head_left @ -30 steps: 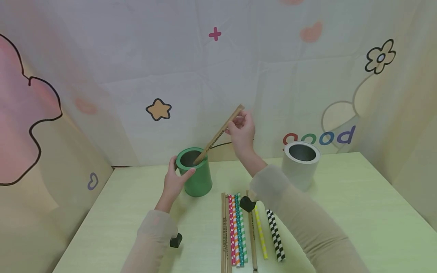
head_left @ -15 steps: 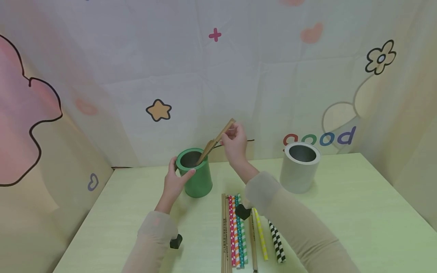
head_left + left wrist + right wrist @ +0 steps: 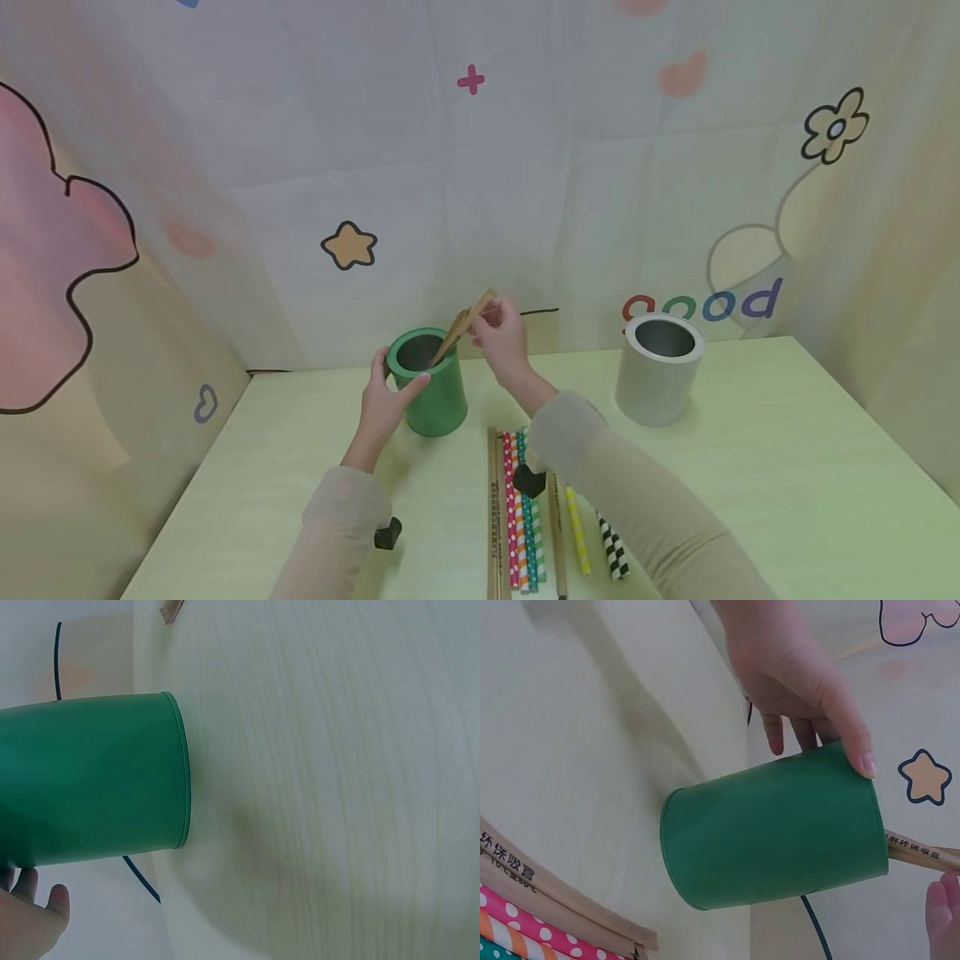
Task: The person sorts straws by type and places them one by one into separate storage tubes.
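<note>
While the left hand (image 3: 385, 402) is gripping a green can (image 3: 438, 403) on the pale worktop (image 3: 262, 475), some fingers partly hidden, the right hand (image 3: 504, 340) is pinching a brown straw (image 3: 478, 307), its lower end disappearing inside; printed cloth (image 3: 420, 133) is hanging behind.

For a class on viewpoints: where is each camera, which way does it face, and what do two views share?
Head: on the head, facing forward and down at the table; left hand, right hand and both sleeves show.
Left wrist: on that wrist, facing the green container side-on; part of the left hand shows.
Right wrist: on that wrist, facing the green container; left hand and part of right hand show.
Wrist views share the green container.
</note>
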### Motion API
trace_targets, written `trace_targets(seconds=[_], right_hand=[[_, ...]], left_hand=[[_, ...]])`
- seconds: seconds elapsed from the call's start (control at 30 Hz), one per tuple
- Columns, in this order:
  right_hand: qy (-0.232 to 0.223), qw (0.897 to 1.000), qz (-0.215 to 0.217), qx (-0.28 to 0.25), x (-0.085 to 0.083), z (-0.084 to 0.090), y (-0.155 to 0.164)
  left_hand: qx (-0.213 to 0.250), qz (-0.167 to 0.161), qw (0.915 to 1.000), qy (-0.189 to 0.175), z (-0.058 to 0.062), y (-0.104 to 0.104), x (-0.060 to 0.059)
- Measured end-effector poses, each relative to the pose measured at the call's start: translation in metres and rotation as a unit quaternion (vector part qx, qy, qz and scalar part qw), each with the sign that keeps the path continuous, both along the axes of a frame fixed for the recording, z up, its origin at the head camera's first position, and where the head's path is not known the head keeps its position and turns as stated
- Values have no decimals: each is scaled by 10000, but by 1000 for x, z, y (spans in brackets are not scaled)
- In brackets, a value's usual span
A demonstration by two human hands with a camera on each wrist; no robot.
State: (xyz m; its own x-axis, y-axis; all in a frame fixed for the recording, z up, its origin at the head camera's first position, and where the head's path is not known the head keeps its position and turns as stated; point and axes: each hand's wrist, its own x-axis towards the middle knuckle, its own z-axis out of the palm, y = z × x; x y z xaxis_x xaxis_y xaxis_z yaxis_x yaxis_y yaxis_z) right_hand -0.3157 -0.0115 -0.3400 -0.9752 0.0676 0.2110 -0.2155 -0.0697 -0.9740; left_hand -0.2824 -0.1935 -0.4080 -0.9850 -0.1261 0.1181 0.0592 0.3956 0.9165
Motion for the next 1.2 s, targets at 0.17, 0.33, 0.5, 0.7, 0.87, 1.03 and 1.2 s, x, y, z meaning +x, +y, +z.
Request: trace_targets(seconds=[0.17,0.33,0.5,0.7,0.87,1.03,1.2], right_hand=[[-26,9996,186,217,1,-9,0],[-73,9982,326,496,3,-15,5],[-224,9942,577,882,4,-20,14],[-449,9828,1023,1471,7,-22,31],[-561,9696,1388,1936,15,-18,45],[-757,9597,1647,2149,22,-21,58],[-980,9567,1671,2172,25,-34,68]], left_hand=[[24,-12,10000,2,0,0,0],[31,-17,10000,-57,0,0,0],[27,-17,10000,-80,0,0,0],[-5,-15,10000,-44,1,1,1],[16,-49,10000,-56,2,1,2],[12,-25,10000,-74,3,1,2],[-1,-24,10000,-70,2,2,1]])
